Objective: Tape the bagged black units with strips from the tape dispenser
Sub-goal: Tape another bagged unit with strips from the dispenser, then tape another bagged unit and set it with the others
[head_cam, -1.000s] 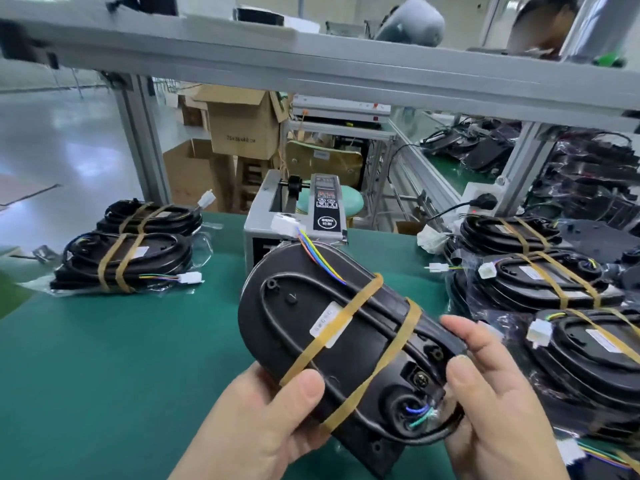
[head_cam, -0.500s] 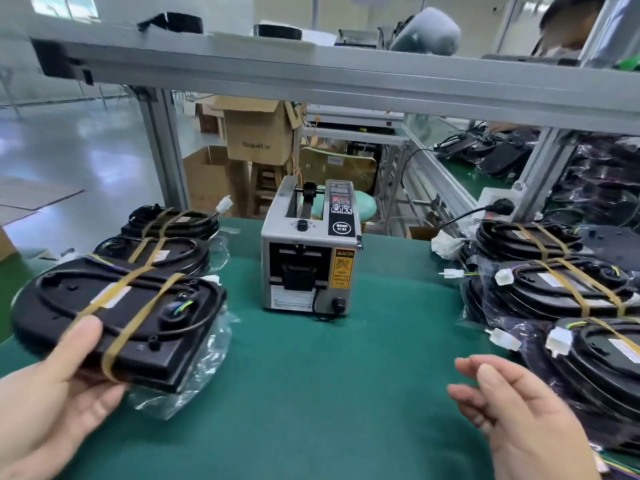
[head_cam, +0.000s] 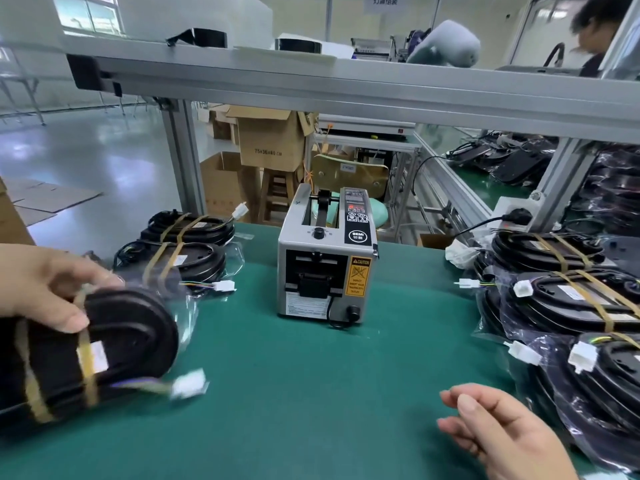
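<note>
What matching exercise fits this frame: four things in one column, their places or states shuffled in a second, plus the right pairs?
1 tape dispenser
2 left hand
3 right hand
4 cardboard box

A loosely curled, holding nothing
B stands in the middle of the green table
C grips a banded black unit
D sits behind the table

Pairs: 1-B, 2-C, 3-A, 4-D
</note>
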Action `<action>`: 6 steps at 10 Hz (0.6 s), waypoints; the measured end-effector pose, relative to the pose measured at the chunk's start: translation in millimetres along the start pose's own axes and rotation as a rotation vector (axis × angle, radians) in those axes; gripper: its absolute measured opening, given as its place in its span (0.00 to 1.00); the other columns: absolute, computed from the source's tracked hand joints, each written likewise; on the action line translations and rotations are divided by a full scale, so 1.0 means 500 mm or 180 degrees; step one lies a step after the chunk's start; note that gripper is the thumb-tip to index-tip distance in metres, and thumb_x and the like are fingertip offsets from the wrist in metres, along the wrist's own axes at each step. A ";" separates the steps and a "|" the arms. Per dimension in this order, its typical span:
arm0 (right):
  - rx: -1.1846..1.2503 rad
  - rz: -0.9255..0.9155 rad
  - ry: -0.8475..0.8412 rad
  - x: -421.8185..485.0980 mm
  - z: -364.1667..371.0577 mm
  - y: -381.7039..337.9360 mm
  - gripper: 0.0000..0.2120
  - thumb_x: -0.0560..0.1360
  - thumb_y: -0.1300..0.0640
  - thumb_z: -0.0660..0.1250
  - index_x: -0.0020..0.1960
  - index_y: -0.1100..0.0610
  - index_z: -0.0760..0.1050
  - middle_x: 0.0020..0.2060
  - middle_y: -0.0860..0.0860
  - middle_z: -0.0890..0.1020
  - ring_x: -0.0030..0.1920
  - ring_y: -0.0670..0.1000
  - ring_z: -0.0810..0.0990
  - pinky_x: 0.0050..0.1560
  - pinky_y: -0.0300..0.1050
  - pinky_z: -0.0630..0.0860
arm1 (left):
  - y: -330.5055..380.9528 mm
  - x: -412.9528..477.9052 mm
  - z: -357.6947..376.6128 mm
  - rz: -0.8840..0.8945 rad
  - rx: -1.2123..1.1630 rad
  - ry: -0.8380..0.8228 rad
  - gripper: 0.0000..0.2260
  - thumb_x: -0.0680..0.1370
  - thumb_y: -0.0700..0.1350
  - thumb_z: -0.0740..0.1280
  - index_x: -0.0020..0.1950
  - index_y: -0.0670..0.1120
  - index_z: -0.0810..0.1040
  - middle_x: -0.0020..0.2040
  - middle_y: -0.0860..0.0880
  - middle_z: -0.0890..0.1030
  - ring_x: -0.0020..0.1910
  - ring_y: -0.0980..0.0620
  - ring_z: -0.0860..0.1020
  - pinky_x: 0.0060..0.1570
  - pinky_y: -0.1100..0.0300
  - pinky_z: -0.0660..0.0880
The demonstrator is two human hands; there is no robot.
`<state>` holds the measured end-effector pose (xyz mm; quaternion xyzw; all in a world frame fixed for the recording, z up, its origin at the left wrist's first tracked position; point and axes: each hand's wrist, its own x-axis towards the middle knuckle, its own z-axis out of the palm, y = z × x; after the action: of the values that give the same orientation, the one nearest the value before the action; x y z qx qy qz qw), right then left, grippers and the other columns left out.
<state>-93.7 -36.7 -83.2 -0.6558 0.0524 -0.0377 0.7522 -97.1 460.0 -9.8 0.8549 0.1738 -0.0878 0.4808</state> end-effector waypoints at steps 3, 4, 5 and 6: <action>-0.0221 0.0103 -0.0083 -0.004 -0.006 0.009 0.08 0.73 0.74 0.65 0.39 0.66 0.79 0.32 0.57 0.84 0.25 0.52 0.81 0.29 0.37 0.78 | 0.074 0.011 0.104 0.0434 0.2771 0.0411 0.20 0.75 0.47 0.70 0.56 0.70 0.66 0.64 0.56 0.76 0.60 0.54 0.74 0.65 0.61 0.65; -0.0283 0.0084 -0.0107 -0.004 -0.004 0.009 0.08 0.73 0.73 0.65 0.39 0.65 0.79 0.33 0.57 0.85 0.26 0.52 0.81 0.30 0.38 0.78 | 0.010 0.016 0.149 -0.0110 0.2960 0.0338 0.45 0.60 0.77 0.64 0.74 0.67 0.51 0.78 0.51 0.55 0.74 0.42 0.58 0.73 0.50 0.57; -0.0280 0.0033 -0.0086 -0.004 0.000 0.010 0.08 0.72 0.74 0.66 0.38 0.65 0.80 0.33 0.58 0.84 0.26 0.52 0.81 0.29 0.37 0.78 | -0.063 0.015 0.189 -0.0151 0.3032 0.0455 0.59 0.48 0.85 0.50 0.74 0.66 0.35 0.78 0.50 0.47 0.75 0.38 0.49 0.73 0.43 0.54; -0.0369 -0.0067 -0.0108 -0.009 0.005 0.003 0.12 0.71 0.74 0.67 0.34 0.62 0.81 0.33 0.58 0.84 0.27 0.53 0.81 0.30 0.36 0.78 | -0.106 0.027 0.188 0.0241 0.2838 0.0718 0.57 0.53 0.81 0.59 0.77 0.62 0.44 0.78 0.48 0.54 0.74 0.37 0.51 0.71 0.39 0.56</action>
<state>-97.6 -33.3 -84.3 -0.6993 0.0349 -0.0314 0.7133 -103.2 407.7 -105.1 0.9883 0.1389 -0.0427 0.0470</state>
